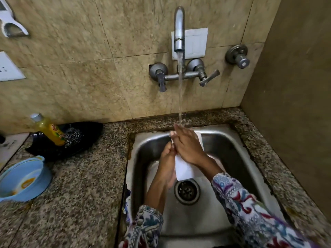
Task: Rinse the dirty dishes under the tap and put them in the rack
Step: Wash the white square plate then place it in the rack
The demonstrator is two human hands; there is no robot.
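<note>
Water runs from the wall tap (179, 29) into the steel sink (232, 158). Under the stream I hold a white rectangular dish (184, 170) on edge above the drain (187, 191). My left hand (167, 158) grips its left side from below. My right hand (188, 145) lies flat over its upper face, fingertips right in the falling water. Most of the dish is hidden by my hands. No rack is in view.
On the granite counter to the left stand a light blue bowl (23, 179) with residue, a yellow soap bottle (49, 130) and a steel scrubber (73, 136) in a black holder. A side wall closes off the right. Two tap handles (206, 77) sit below the spout.
</note>
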